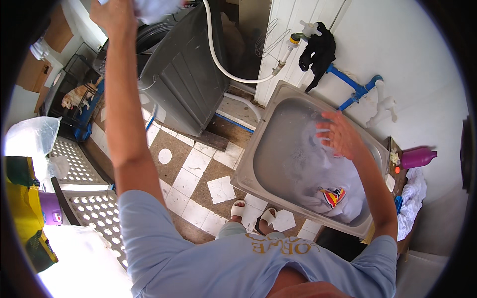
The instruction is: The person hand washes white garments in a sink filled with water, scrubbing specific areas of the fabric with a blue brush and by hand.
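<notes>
My left arm reaches far forward, and my left hand (114, 19) is closed on a white cloth (156, 9) at the top edge of the view, partly cut off. The cloth is above the opening of a grey washing machine (186, 74). My right hand (342, 136), fingers spread, is over the steel sink (242, 176); whether it touches the water cannot be made out. Cloudy water fills the sink. A soaked white garment (343, 181) with a red and yellow print lies in it, below my right hand.
A white hose (218, 62) runs from the tap (309, 30), where a black cloth (320, 52) hangs by blue pipes (357, 94). A purple bottle (418, 157) lies right of the sink, near white cloth (412, 198). Perforated chairs (94, 208) stand left; a cat (79, 97) rests behind.
</notes>
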Demonstrator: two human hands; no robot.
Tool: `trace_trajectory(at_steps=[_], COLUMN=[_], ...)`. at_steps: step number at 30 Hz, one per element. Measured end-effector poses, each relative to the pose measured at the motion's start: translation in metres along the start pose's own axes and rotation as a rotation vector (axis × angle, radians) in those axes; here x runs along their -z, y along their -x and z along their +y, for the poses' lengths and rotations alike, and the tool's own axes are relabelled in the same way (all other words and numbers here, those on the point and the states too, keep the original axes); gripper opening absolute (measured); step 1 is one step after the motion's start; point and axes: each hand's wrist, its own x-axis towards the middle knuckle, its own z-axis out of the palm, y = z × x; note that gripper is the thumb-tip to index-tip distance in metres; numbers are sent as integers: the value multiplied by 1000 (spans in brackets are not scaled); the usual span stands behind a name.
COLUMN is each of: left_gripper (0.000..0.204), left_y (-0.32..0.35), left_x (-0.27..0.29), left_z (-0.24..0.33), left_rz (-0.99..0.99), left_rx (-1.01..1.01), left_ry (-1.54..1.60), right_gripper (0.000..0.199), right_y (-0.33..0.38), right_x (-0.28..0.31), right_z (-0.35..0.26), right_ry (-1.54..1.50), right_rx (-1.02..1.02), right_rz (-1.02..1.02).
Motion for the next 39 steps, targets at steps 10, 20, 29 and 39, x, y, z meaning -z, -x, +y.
trace_trajectory(at_steps=[10, 20, 29, 39], left_gripper=[63, 17, 30, 18], left_y=[-15, 342, 462, 450], left_x=[84, 44, 13, 13], left_z=[-138, -122, -194, -219], left_rz=[-333, -1229, -1596, -1412], left_rx=[165, 444, -116, 775], left_ry=[-313, -196, -597, -442], right_gripper=[41, 31, 21, 20], right_y=[57, 67, 22, -26], right_x=[73, 124, 142, 201], right_z=[134, 196, 201, 151], right_ry=[-201, 1087, 833, 934], right_rx=[91, 450, 408, 702], right_rz=[432, 675, 358, 775])
